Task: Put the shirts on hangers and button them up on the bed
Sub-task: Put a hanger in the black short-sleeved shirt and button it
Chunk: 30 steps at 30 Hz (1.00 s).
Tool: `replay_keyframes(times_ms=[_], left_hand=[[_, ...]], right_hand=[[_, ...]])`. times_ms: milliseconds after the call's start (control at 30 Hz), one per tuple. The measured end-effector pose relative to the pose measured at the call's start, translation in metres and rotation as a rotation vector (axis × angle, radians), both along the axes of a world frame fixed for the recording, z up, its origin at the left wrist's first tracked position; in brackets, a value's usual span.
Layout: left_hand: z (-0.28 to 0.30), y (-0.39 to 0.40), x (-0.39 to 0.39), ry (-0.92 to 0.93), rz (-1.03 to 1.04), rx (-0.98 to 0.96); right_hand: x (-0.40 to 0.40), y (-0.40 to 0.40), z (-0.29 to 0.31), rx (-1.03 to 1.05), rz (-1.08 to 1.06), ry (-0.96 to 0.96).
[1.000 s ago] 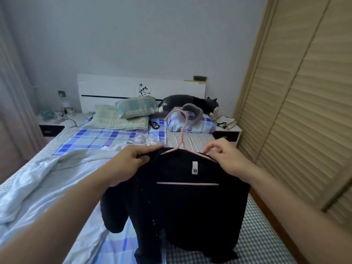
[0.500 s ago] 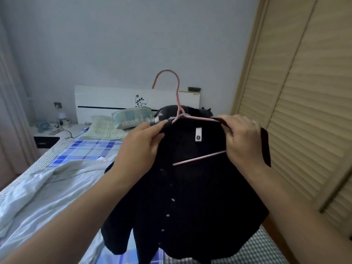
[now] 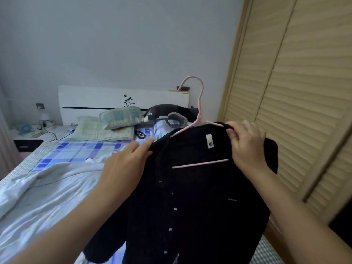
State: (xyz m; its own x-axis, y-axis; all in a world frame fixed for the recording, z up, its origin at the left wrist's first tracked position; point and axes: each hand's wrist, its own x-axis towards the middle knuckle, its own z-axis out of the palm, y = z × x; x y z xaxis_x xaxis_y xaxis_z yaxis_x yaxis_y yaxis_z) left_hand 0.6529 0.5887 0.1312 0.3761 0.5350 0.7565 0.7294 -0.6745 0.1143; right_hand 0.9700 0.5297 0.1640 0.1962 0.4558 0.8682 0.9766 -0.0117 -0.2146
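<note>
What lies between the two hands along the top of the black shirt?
In the head view, the pink hanger and the shirt's open collar with its white label.

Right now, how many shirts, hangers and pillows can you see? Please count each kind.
Shirts: 2, the black shirt held up by the left hand and right hand, and a white shirt on the bed.
Hangers: 1, the pink hanger.
Pillows: 2, green pillow and checked pillow.
Total: 5

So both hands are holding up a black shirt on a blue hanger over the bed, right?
Not quite: the hanger is pink, not blue, as the head view shows. The rest holds: the left hand and right hand hold the black shirt up over the bed.
</note>
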Motion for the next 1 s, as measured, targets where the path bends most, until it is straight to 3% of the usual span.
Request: replay_keyframes(times_ms=[167, 367, 500, 600, 833, 1000], left_hand=[[0.041, -0.014, 0.013, -0.049, -0.026, -0.152], [0.138, 0.01, 0.026, -0.119, -0.11, -0.438], [0.118, 0.075, 0.059, -0.094, -0.092, -0.501], [0.04, 0.11, 0.088, 0.001, -0.074, -0.679], [-0.201, 0.157, 0.154, 0.052, 0.099, -1.056], [-0.332, 0.216, 0.201, 0.149, 0.324, -1.031]], right_hand=[[-0.016, -0.011, 0.031, 0.141, -0.072, -0.017], [0.012, 0.005, 0.134, -0.147, -0.051, 0.059], [0.048, 0.051, 0.128, -0.347, -0.001, 0.143], [0.077, 0.09, 0.051, -0.542, 0.002, 0.201], [0.145, 0.164, -0.215, -0.926, 0.031, 0.292], [0.19, 0.239, -0.371, -1.125, 0.064, 0.212]])
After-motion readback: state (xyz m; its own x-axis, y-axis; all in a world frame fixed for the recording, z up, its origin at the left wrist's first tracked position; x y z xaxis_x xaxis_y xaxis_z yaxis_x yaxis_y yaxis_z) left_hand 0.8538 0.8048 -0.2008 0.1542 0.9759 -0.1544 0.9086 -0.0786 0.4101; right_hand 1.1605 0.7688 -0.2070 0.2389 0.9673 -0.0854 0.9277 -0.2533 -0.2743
